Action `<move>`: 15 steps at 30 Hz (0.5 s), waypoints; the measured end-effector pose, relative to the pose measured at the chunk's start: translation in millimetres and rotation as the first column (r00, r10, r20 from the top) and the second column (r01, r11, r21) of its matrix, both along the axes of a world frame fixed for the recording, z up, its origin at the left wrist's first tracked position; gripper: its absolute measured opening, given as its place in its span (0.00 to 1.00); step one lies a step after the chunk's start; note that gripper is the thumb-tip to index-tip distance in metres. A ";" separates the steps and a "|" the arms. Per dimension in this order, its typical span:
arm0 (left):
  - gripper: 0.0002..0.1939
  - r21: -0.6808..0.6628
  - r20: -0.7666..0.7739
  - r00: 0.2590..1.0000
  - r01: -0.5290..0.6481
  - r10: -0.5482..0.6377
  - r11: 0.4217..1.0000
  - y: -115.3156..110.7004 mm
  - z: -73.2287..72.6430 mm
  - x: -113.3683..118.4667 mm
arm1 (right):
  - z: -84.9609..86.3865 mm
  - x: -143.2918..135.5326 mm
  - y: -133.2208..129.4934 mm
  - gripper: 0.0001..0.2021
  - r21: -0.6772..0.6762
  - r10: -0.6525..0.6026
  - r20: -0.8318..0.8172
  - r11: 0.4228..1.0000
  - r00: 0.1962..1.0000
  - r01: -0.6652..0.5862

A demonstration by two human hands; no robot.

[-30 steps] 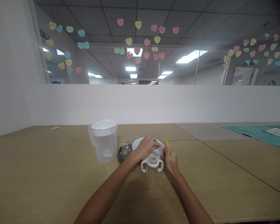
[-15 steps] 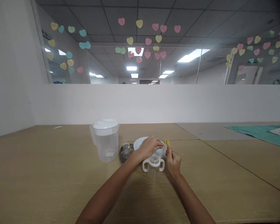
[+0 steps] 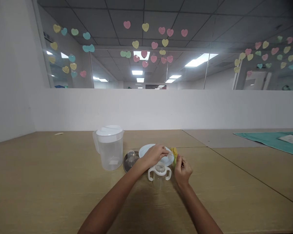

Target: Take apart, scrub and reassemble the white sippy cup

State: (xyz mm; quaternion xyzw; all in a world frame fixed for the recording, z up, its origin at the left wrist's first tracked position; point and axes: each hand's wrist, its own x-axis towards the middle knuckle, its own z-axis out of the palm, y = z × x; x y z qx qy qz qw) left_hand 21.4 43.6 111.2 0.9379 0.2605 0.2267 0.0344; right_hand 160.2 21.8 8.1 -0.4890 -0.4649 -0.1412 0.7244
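On the table [image 3: 63, 182], behind the handled cup [image 3: 159, 171] — left hand [image 3: 154, 155] pinches a small clear part over the plate [image 3: 146, 150]; right hand [image 3: 182, 169] grips a thin brush [image 3: 174, 156]. Cleaning step, likely; next calls for steadying the part.

1. The right hand [image 3: 182, 169] has drawn back a little from the plate [image 3: 146, 150] toward the near edge of the table [image 3: 63, 182], its fingers curled more closely than a second ago.
2. A thin green-and-yellow thing [image 3: 174, 155] now shows upright at the right hand's fingertips; before it was mostly hidden.
3. The left hand [image 3: 154, 154] has shifted slightly over the plate, above the two-handled cup [image 3: 159, 172].
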 end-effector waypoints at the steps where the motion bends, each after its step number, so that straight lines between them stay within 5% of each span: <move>1: 0.12 -0.015 0.013 1.000 0.020 -0.020 1.000 -1.7 -0.1 1.6 | -1.1 -1.9 0.3 0.24 0.002 0.004 0.042 1.000 0.999 -0.004; 7: 0.14 -0.007 0.038 0.993 0.108 -0.107 0.994 -7.7 3.2 4.5 | -4.8 -2.7 -1.2 0.23 -0.022 0.089 0.126 0.996 0.988 -0.087; 11: 0.13 -0.001 0.046 0.996 0.071 -0.071 0.998 -5.6 3.7 1.7 | -4.7 1.7 -1.9 0.25 0.037 -0.011 0.010 0.999 1.000 0.011; 15: 0.13 0.038 0.009 0.997 0.079 -0.080 0.996 -10.0 3.3 3.1 | -4.7 1.5 0.2 0.24 -0.008 -0.030 0.104 0.999 0.994 0.031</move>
